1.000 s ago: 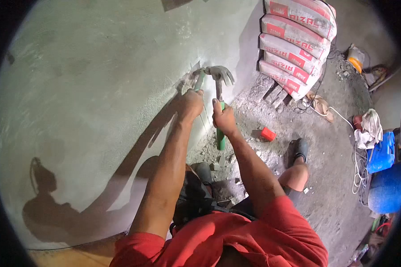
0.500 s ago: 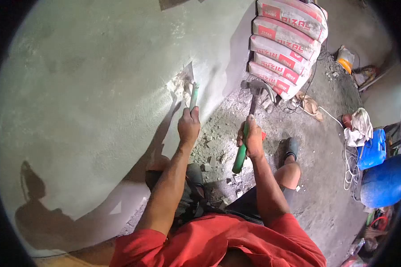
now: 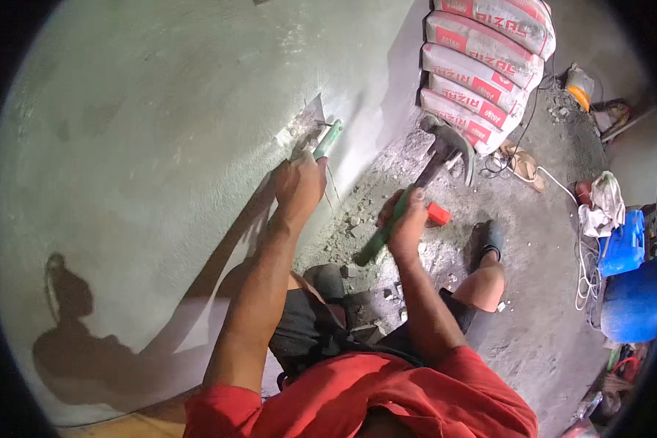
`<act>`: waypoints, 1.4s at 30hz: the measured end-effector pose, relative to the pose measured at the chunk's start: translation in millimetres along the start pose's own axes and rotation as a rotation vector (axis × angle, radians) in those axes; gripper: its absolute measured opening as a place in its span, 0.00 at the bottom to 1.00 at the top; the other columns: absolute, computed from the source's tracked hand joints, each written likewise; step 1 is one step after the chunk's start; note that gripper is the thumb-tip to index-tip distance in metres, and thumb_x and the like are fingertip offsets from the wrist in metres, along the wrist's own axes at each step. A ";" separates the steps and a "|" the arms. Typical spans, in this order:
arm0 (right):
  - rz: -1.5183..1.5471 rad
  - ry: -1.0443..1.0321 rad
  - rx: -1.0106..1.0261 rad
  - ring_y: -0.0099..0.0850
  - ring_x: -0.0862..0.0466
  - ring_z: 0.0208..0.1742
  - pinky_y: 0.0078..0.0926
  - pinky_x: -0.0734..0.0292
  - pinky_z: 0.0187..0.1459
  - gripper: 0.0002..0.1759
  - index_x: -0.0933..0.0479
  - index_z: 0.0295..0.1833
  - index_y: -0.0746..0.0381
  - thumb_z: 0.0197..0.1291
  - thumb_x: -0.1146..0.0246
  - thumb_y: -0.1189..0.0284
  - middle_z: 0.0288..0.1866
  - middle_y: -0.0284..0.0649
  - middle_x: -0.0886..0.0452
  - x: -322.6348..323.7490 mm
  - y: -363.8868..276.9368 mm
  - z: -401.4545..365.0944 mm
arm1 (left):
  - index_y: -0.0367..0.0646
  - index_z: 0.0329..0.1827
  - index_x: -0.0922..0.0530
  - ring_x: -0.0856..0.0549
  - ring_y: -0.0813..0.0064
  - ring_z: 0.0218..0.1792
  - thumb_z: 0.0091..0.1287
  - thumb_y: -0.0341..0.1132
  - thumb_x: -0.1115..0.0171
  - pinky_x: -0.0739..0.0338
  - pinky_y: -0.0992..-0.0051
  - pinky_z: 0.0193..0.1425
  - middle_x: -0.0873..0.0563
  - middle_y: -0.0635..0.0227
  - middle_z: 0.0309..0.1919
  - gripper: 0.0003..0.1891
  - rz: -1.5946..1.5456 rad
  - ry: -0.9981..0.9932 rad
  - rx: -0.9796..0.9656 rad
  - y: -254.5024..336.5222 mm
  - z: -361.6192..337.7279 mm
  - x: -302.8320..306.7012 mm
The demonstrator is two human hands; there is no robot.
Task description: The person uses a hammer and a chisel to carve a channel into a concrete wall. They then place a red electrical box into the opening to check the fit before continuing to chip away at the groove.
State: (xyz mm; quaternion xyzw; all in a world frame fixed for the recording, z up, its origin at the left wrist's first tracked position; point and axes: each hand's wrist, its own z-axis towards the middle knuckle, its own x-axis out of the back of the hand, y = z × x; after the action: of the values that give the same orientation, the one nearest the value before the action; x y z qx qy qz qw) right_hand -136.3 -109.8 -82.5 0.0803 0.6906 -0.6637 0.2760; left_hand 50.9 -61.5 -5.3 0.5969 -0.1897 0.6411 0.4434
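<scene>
My left hand is closed around the green handle of a trowel, close against the grey plastered wall. The trowel's pointed grey blade overlaps a rough, chipped pale patch in the wall. In my right hand is a claw hammer, gripped by its green handle with the head up and away from me. The hammer stands apart from the trowel, to its right. A small red object shows right beside my right hand.
Broken plaster and rubble lie along the wall's foot, near my feet. Stacked cement bags stand ahead to the right. Farther right are a white cord, a blue jerrycan and a blue drum.
The trowel handle has tilted to the right, and my left hand has moved slightly up and left. The hammer has tilted further right, its head a little higher. The view has shifted slightly.
</scene>
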 end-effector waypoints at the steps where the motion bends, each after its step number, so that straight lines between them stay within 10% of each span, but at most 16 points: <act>1: 0.053 0.106 -0.017 0.28 0.27 0.16 0.28 0.30 0.20 0.35 0.29 0.32 0.61 0.74 0.53 0.38 0.20 0.37 0.26 -16.8 8.8 -7.3 | 0.33 0.46 0.18 0.10 0.48 0.40 0.74 0.46 0.41 0.17 0.55 0.44 0.12 0.44 0.38 0.20 0.016 -0.026 -0.024 3.8 1.5 5.0; 8: -0.099 -0.130 -0.383 0.26 0.30 0.15 0.30 0.33 0.18 0.30 0.28 0.29 0.60 0.74 0.47 0.46 0.17 0.33 0.31 -44.7 50.1 20.3 | 0.32 0.47 0.18 0.13 0.41 0.47 0.75 0.45 0.43 0.20 0.50 0.53 0.13 0.40 0.42 0.20 0.066 -0.154 -0.036 17.5 15.1 27.8; 16: -0.093 0.081 0.133 0.28 0.28 0.16 0.29 0.31 0.20 0.27 0.31 0.30 0.59 0.77 0.51 0.49 0.19 0.34 0.29 -51.7 49.9 6.1 | 0.35 0.45 0.16 0.11 0.46 0.46 0.74 0.42 0.43 0.17 0.54 0.50 0.12 0.44 0.40 0.17 0.112 -0.158 -0.030 11.8 18.0 23.9; 17: -0.085 -0.117 -0.329 0.28 0.28 0.16 0.29 0.31 0.20 0.26 0.31 0.30 0.58 0.76 0.48 0.50 0.19 0.34 0.29 -46.7 82.0 16.9 | 0.35 0.45 0.16 0.11 0.46 0.46 0.74 0.42 0.43 0.17 0.54 0.50 0.12 0.44 0.40 0.17 0.111 -0.148 -0.036 11.1 19.0 23.6; 20: -0.149 -0.226 -0.413 0.26 0.29 0.16 0.29 0.32 0.19 0.25 0.29 0.30 0.58 0.75 0.47 0.50 0.19 0.33 0.30 -46.9 33.4 12.8 | 0.40 0.46 0.19 0.11 0.48 0.37 0.77 0.47 0.48 0.19 0.53 0.41 0.12 0.49 0.33 0.19 -0.011 -0.114 0.082 -21.3 4.9 -17.6; 22: -0.191 -0.229 -0.346 0.25 0.29 0.17 0.29 0.32 0.19 0.25 0.29 0.31 0.59 0.75 0.47 0.50 0.19 0.33 0.29 -41.7 24.6 10.4 | 0.46 0.37 0.24 0.20 0.65 0.20 0.77 0.52 0.48 0.26 0.62 0.25 0.21 0.66 0.22 0.19 -1.278 -0.167 0.412 -60.7 -18.5 -64.2; 24: -0.180 -0.257 -0.258 0.24 0.29 0.16 0.27 0.33 0.19 0.25 0.30 0.31 0.59 0.76 0.47 0.50 0.19 0.33 0.29 -26.2 4.7 -8.1 | 0.51 0.31 0.28 0.32 0.80 0.14 0.77 0.55 0.45 0.36 0.75 0.18 0.28 0.75 0.20 0.20 -1.561 -0.060 0.446 -40.6 -53.9 -70.0; 26: -0.150 -0.225 -0.268 0.24 0.30 0.16 0.26 0.34 0.19 0.25 0.30 0.31 0.59 0.76 0.47 0.51 0.19 0.33 0.29 -6.0 7.2 -12.9 | 0.45 0.34 0.25 0.25 0.72 0.17 0.77 0.54 0.47 0.30 0.68 0.22 0.23 0.67 0.21 0.21 -1.412 -0.082 0.579 -32.9 -58.5 -79.6; 29: -0.218 -0.254 -0.221 0.18 0.32 0.17 0.23 0.38 0.18 0.22 0.30 0.32 0.59 0.75 0.43 0.55 0.20 0.28 0.30 10.6 -10.8 -17.2 | 0.35 0.40 0.24 0.17 0.46 0.30 0.77 0.53 0.47 0.24 0.53 0.39 0.17 0.46 0.27 0.24 -0.725 0.162 0.220 -21.5 -47.2 -76.5; 33: -0.453 -0.228 -0.117 0.23 0.28 0.16 0.25 0.32 0.19 0.24 0.30 0.33 0.60 0.77 0.48 0.52 0.20 0.32 0.29 31.2 0.4 -11.6 | 0.36 0.38 0.23 0.17 0.37 0.35 0.76 0.51 0.44 0.25 0.49 0.40 0.16 0.42 0.30 0.22 -0.535 0.284 0.125 -31.7 -23.6 -89.8; 42: -0.581 -0.338 0.065 0.29 0.23 0.21 0.31 0.28 0.25 0.22 0.25 0.40 0.63 0.72 0.40 0.53 0.21 0.36 0.24 24.3 -18.7 -10.5 | 0.32 0.35 0.22 0.20 0.54 0.33 0.76 0.50 0.46 0.27 0.57 0.41 0.20 0.54 0.28 0.25 -0.705 0.414 0.018 -49.5 -10.0 -119.6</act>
State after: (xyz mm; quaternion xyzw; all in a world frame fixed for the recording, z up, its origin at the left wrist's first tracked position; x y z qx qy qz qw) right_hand -168.4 -107.8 -78.3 -0.2220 0.6075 -0.7404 0.1832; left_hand 71.6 -68.2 -133.3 0.4877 0.1254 0.5581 0.6595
